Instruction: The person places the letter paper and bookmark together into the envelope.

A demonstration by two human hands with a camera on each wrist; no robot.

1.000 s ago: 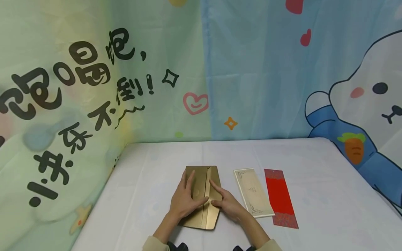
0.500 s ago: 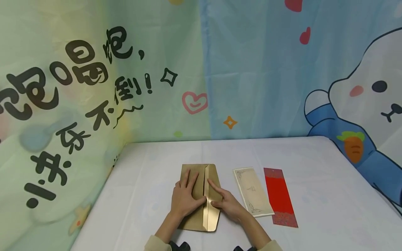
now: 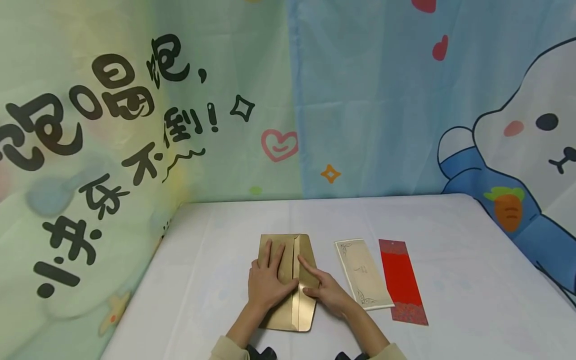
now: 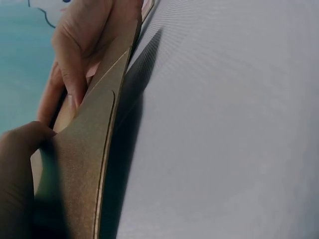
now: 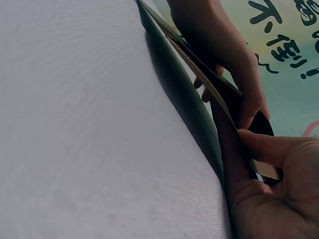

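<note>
Envelope (image 3: pixel 289 266) lies under the left hand (image 3: pixel 267 281).

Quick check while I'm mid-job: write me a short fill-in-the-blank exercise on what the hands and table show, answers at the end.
1. The left hand rests on an envelope coloured ____.
2. The hand nearest the cream card is the person's ____ one.
3. A corner of the cream card overlaps a strip coloured ____.
4. The tablecloth beneath them is ____.

Missing words: gold; right; red; white.
</note>
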